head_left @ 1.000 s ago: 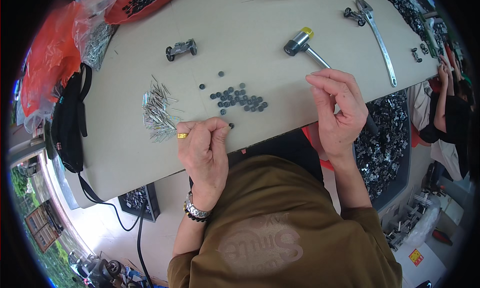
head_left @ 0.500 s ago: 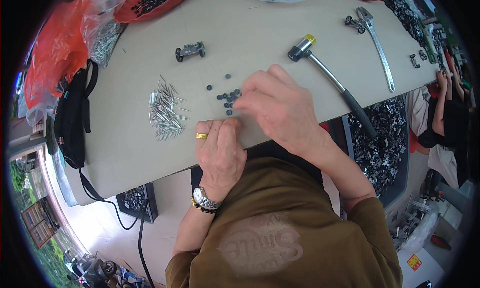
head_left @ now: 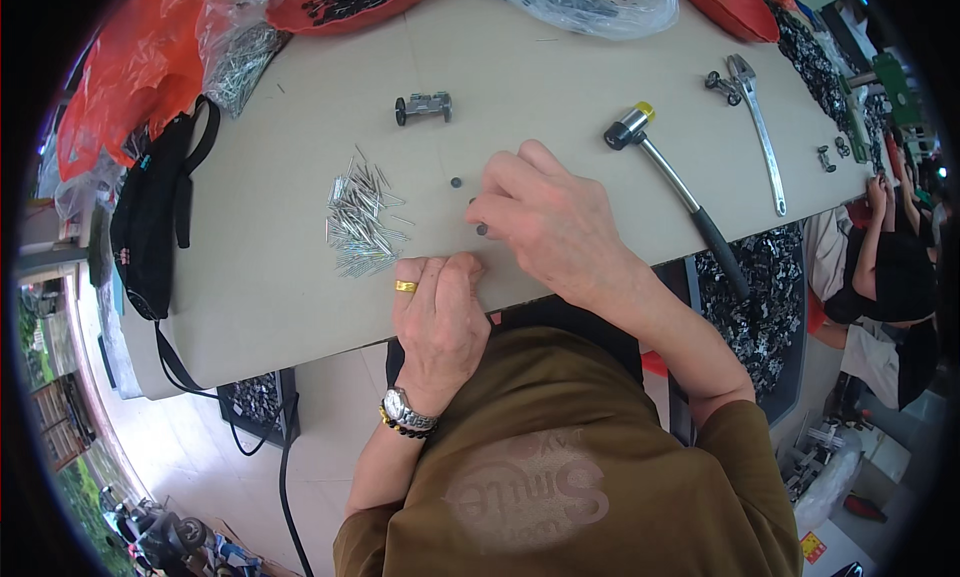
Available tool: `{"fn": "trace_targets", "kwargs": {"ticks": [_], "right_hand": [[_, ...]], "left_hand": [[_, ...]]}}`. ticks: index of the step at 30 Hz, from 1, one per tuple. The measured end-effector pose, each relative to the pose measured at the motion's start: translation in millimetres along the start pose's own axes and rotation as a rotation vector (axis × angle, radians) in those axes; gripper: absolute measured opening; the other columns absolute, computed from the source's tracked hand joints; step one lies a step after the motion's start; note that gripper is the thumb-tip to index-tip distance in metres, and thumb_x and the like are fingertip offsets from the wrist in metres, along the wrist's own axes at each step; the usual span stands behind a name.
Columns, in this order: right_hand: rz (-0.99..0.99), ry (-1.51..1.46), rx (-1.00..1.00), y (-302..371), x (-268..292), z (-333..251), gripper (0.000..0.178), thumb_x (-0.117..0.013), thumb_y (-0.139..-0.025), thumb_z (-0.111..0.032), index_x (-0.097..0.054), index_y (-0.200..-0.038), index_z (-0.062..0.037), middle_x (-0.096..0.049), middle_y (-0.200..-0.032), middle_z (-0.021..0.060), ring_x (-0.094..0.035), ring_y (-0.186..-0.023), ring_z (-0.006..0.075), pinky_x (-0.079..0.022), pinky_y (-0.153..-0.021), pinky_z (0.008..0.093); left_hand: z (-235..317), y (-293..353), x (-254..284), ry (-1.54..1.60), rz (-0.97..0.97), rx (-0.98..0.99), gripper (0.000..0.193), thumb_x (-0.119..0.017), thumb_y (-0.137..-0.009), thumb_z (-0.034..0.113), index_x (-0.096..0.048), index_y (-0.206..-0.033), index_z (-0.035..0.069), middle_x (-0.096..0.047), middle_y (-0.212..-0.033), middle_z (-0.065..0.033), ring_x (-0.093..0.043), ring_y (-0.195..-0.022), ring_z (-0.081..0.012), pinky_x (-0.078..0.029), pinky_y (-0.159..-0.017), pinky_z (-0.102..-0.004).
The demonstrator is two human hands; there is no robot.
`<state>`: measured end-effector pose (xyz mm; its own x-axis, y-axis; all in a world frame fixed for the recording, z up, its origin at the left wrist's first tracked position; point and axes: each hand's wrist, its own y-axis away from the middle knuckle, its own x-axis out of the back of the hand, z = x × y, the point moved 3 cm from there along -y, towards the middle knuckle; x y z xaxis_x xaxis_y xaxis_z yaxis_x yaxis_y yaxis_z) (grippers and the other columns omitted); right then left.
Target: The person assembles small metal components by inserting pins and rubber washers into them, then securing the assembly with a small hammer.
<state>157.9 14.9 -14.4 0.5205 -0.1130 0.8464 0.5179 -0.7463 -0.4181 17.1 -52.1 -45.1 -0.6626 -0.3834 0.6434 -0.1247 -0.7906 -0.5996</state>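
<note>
My right hand (head_left: pixel 555 217) is closed in a pinch low over the table, its fingertips among small dark round pieces. One dark round piece (head_left: pixel 482 230) shows right at the fingertips, and another round piece (head_left: pixel 456 183) lies apart to the left. Whatever is between the right fingers is hidden. Near the table's front edge, my left hand (head_left: pixel 440 307) rests with curled fingers, and I cannot see what they enclose. A loose heap of thin metal pins (head_left: pixel 362 212) lies just beyond it to the left. Farther back stands a small grey wheeled chassis (head_left: pixel 425 107).
A mallet (head_left: pixel 680 187) and an adjustable wrench (head_left: pixel 760 137) lie at right. Red bowl (head_left: pixel 350 27), clear bag (head_left: pixel 590 12) and pin bag (head_left: pixel 240 72) line the back. A black pouch (head_left: pixel 155 217) sits left. A bin of metal parts (head_left: pixel 755 317) stands below the right edge.
The view has shifted, so the table things sit farther right and lower. My right hand now covers most of the cluster of dark round pieces. The left hand stays at the table edge.
</note>
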Motion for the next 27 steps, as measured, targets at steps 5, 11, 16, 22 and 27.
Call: {"fn": "trace_targets", "kwargs": {"ticks": [5,11,16,22,27], "right_hand": [[-0.057,-0.001,0.064,-2.8,-2.3,-1.4,0.008,-0.069,-0.073,-0.008,-0.061,-0.070,-0.0083,-0.053,-0.089,0.0005,-0.054,-0.088,0.0182,-0.051,-0.056,0.0277],[-0.026,0.109,0.172,-1.8,-4.5,-6.1,0.008,-0.068,-0.072,-0.008,-0.060,-0.071,-0.0073,-0.053,-0.088,0.0018,-0.054,-0.088,0.0192,-0.051,-0.056,0.0290],[-0.043,-0.014,-0.044,26.3,9.9,-14.9,0.009,-0.071,-0.074,-0.006,-0.062,-0.074,-0.0064,-0.052,-0.085,0.0024,-0.056,-0.084,0.0199,-0.050,-0.055,0.0318],[0.074,-0.116,-0.171,41.2,-2.0,-10.6,0.010,-0.076,-0.076,-0.003,-0.069,-0.081,-0.0076,-0.054,-0.084,0.0019,-0.058,-0.078,0.0211,-0.050,-0.056,0.0344],[0.132,-0.199,-0.251,44.7,2.3,-7.2,0.012,-0.078,-0.075,-0.003,-0.071,-0.084,-0.0090,-0.058,-0.084,0.0025,-0.062,-0.080,0.0221,-0.051,-0.057,0.0366]], "left_hand": [[-2.4,2.6,-0.6,0.030,-0.002,0.005,0.025,-0.072,-0.075,-0.013,-0.060,-0.092,0.001,-0.065,-0.083,-0.0101,-0.058,-0.073,-0.0299,-0.046,-0.071,-0.0395],[-4.9,3.6,0.6,0.051,0.002,-0.001,0.031,-0.071,-0.070,-0.014,-0.061,-0.096,0.000,-0.066,-0.087,-0.0084,-0.056,-0.077,-0.0282,-0.047,-0.071,-0.0380],[-5.9,2.2,3.7,0.116,-0.001,0.052,0.022,-0.074,-0.080,-0.010,-0.062,-0.092,0.003,-0.063,-0.080,-0.0082,-0.054,-0.072,-0.0274,-0.045,-0.068,-0.0374],[-6.6,2.7,1.7,0.088,-0.027,0.062,0.022,-0.074,-0.079,-0.010,-0.062,-0.091,0.004,-0.063,-0.080,-0.0081,-0.054,-0.074,-0.0270,-0.045,-0.068,-0.0372],[-5.6,1.5,0.3,0.100,-0.030,0.074,0.022,-0.074,-0.079,-0.010,-0.063,-0.091,0.003,-0.063,-0.079,-0.0084,-0.053,-0.074,-0.0276,-0.045,-0.069,-0.0377]]}}
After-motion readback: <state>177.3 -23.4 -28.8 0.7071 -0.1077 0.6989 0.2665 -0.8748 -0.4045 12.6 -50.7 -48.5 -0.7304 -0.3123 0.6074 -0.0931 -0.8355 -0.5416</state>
